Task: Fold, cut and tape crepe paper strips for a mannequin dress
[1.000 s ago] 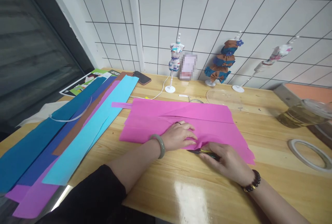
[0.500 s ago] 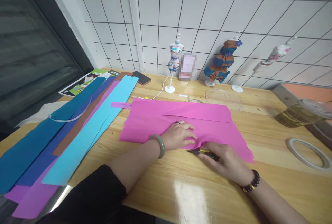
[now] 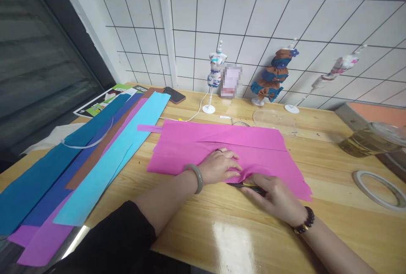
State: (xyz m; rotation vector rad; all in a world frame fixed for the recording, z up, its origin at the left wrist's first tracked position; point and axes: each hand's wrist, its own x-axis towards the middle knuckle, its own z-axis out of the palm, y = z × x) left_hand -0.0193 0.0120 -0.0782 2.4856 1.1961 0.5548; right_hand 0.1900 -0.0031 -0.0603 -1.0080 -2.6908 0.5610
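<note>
A folded sheet of pink paper (image 3: 228, 143) lies flat on the wooden table (image 3: 323, 172). My left hand (image 3: 220, 165) presses down on its near edge, fingers spread; a green bangle is on that wrist. My right hand (image 3: 275, 195) holds small dark scissors with a yellow mark (image 3: 244, 184), their blades at the paper's near edge just beside my left fingers. A dark bead bracelet is on my right wrist.
Long paper strips in teal, blue, brown, purple and light blue (image 3: 95, 160) lie at the left. Three small dress-form mannequins (image 3: 215, 73) stand by the tiled wall, with a phone (image 3: 174, 94) and white cable. A tape roll (image 3: 377, 187) and a glass of tea (image 3: 371, 138) sit at right.
The scissors' blades have closed a little and slid slightly left along the pink paper's near edge. My left hand stays pressed in place.
</note>
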